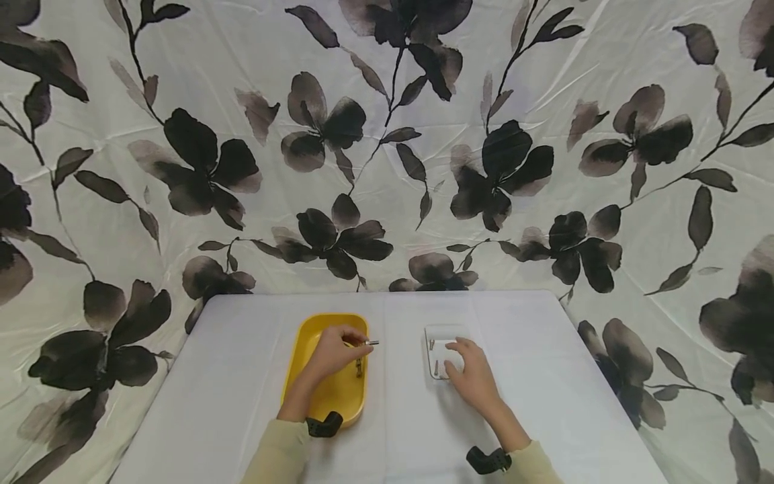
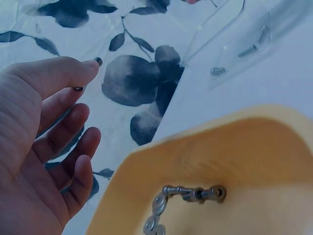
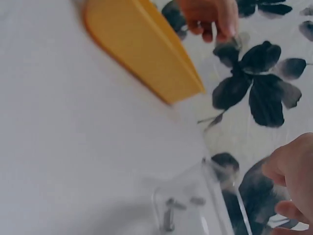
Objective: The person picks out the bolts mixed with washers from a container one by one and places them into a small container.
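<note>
My left hand (image 1: pixel 329 354) is above the yellow tray (image 1: pixel 291 366) and pinches a small metal screw (image 1: pixel 373 343) between thumb and forefinger. In the left wrist view, only a dark end of the screw (image 2: pixel 98 61) sticks out past the thumb, and the other fingers curve loosely. My right hand (image 1: pixel 474 376) hovers at the near right side of a clear plastic box (image 1: pixel 431 372). Its thumb and fingers are apart, and no object shows between them. Several loose screws (image 2: pixel 248 51) lie inside the box.
Screws and similar metal pieces (image 2: pixel 195 194) and washers (image 2: pixel 159 203) lie along one side inside the yellow tray. A white table (image 1: pixel 399 430) carries both containers. Behind it hangs a floral cloth (image 1: pixel 417 195).
</note>
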### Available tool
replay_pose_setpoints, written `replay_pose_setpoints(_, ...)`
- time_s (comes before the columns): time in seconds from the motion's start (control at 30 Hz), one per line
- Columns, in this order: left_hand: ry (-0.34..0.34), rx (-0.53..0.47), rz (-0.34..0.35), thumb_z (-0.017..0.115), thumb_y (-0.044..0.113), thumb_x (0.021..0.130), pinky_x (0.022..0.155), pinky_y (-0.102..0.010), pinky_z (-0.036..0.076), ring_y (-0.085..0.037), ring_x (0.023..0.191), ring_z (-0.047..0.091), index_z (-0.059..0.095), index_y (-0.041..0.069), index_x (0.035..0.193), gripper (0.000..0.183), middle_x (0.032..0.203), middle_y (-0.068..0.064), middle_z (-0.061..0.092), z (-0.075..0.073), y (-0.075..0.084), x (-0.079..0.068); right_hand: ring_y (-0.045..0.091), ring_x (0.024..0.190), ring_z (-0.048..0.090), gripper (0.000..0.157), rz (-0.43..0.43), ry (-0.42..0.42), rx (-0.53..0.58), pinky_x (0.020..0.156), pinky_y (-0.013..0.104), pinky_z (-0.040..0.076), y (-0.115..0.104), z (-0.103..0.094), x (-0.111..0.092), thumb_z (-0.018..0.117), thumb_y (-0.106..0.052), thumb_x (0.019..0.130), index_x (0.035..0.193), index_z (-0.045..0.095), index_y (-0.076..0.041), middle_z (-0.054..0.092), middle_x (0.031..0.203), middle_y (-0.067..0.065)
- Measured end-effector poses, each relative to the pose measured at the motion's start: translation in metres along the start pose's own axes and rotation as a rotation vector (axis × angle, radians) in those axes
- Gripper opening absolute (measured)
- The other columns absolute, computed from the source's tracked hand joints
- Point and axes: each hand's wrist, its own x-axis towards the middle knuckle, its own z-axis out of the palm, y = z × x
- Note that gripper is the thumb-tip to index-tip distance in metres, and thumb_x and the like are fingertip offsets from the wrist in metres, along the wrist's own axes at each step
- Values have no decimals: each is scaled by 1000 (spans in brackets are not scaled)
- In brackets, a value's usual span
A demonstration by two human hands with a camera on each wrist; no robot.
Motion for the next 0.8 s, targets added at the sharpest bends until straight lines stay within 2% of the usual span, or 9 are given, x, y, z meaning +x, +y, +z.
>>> replay_pose_setpoints(0.13,-6,-12,14,83,24,77,66,-31,53,-18,81,60,74,14,87,17,83,2,66,5,3,3,41,126,43,33,30,58,-49,101,57,36,17,-8,-1,71,-8,84,116,65,-2,52,132,23)
replay_pose_setpoints(0.3,-19,2,8,83,26,78,69,-33,53,-18,80,59,74,15,88,17,84,3,65,12,3,7,44,124,45,41,64,79,-54,99,59,37,34,-10,-5,70,-7,84,124,61,0,50,133,27)
replay_pose_setpoints(0.37,-19,32,-6,82,31,77,78,-35,48,-16,81,59,74,17,88,19,85,4,65,15,5,8,44,123,47,42,71,89,-54,98,58,39,41,-8,-7,69,-7,85,126,60,0,50,132,27)
replay_pose_setpoints(0.47,-26,68,-20,81,38,77,83,-40,43,-15,83,59,74,21,89,22,86,6,65,18,8,10,43,120,50,42,89,89,-50,95,57,42,47,-5,-9,68,-9,87,127,58,-1,53,130,25)
replay_pose_setpoints(0.53,-35,64,-27,81,39,78,83,-39,43,-16,84,58,74,21,89,23,86,5,64,20,9,11,42,116,54,41,108,84,-29,92,55,45,49,-3,-10,67,-9,88,128,58,-1,55,129,24)
replay_pose_setpoints(0.7,-48,15,-43,81,34,78,70,-31,52,-21,85,56,73,18,89,21,89,1,63,31,11,15,43,107,60,38,157,70,92,86,52,50,51,2,-12,66,-10,91,127,60,-1,57,126,25)
replay_pose_setpoints(0.8,-48,0,-15,81,32,79,69,-29,52,-21,86,56,73,17,89,19,90,0,63,41,14,18,43,107,61,36,189,87,138,85,50,51,51,5,-14,66,-10,90,125,62,-1,58,126,26)
